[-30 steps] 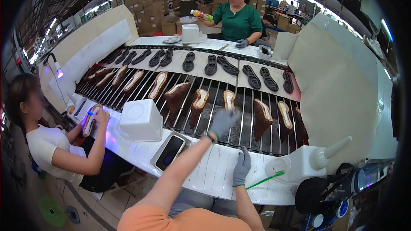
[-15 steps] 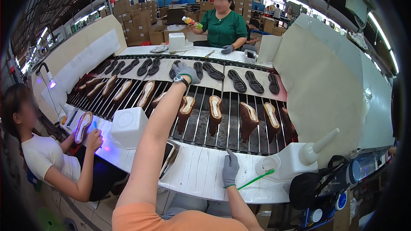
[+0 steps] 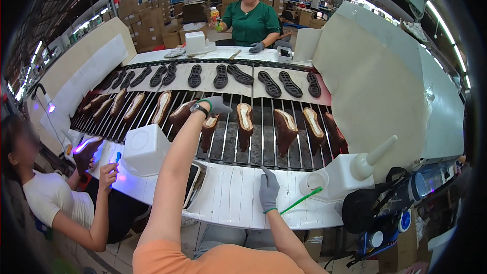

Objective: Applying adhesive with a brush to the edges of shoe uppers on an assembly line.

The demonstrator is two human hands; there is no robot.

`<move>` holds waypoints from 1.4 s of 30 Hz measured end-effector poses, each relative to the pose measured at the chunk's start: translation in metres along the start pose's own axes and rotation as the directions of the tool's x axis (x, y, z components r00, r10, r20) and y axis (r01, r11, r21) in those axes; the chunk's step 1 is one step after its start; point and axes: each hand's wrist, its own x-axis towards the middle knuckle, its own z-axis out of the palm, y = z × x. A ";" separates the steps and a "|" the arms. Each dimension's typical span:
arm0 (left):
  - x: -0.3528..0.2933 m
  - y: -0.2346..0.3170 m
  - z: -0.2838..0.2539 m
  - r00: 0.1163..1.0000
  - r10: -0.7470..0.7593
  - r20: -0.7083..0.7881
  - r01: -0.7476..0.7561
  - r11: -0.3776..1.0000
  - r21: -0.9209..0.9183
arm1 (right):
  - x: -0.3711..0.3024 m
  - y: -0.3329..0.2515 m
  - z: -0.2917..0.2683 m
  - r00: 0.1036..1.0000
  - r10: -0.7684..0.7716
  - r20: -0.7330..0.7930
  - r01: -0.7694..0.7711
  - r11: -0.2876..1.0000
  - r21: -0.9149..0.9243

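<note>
Upper: brown shoe upper with pale bottom, on dark metal-rod rack, partly under left hand
Left hand: grey-gloved left hand; grasp hidden, cannot tell
Right hand: grey-gloved right hand, empty, fingers loose, by white counter, beside thin green stick
Soles: black ridged soles, beyond rack
Progress: racked uppers look soleless; joining seems undone, coating unclear

white bench: lower middle of the frame; white box left, spouted white container right;
rod conveyor: centre of the frame; brown shoe uppers in a row;
pale strip: just above centre; black soles;
far ledge: upper middle; white holder
</note>
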 end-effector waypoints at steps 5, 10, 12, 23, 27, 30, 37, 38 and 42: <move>-0.023 0.024 -0.006 0.920 -0.119 -0.374 0.029 0.971 -0.239 | 0.003 -0.002 0.000 1.000 -0.017 -0.002 0.017 0.999 -0.030; -0.056 0.058 -0.019 0.691 -0.076 -0.718 0.015 0.996 -0.092 | 0.002 -0.002 -0.001 1.000 0.009 0.013 -0.009 1.000 0.012; -0.070 0.069 -0.018 0.703 -0.063 -0.708 0.002 0.996 -0.087 | 0.003 -0.001 0.000 1.000 0.012 0.024 -0.011 1.000 -0.013; -0.088 0.093 0.096 0.141 -0.233 -0.962 -0.673 0.690 -0.266 | 0.002 0.002 -0.001 0.996 0.069 0.050 -0.070 0.997 0.017; -0.088 0.108 0.228 0.195 -0.022 -0.981 -0.804 0.569 -0.173 | 0.001 0.013 0.004 0.991 0.064 0.120 -0.059 0.997 -0.042; -0.086 0.113 0.298 0.377 0.081 -0.923 -0.820 0.493 -0.291 | 0.002 0.021 0.015 0.978 -0.046 0.201 0.097 0.963 -0.250; -0.074 0.103 0.319 0.655 0.047 -0.754 -0.679 0.475 -0.560 | -0.001 0.020 0.012 0.915 -0.206 0.346 0.373 0.758 -0.536; -0.075 0.103 0.319 0.647 0.066 -0.759 -0.680 0.499 -0.537 | -0.001 0.018 0.011 0.919 -0.185 0.347 0.356 0.766 -0.535; -0.078 0.102 0.320 0.671 0.073 -0.738 -0.661 0.508 -0.552 | -0.002 0.016 0.008 0.913 -0.133 0.386 0.333 0.788 -0.518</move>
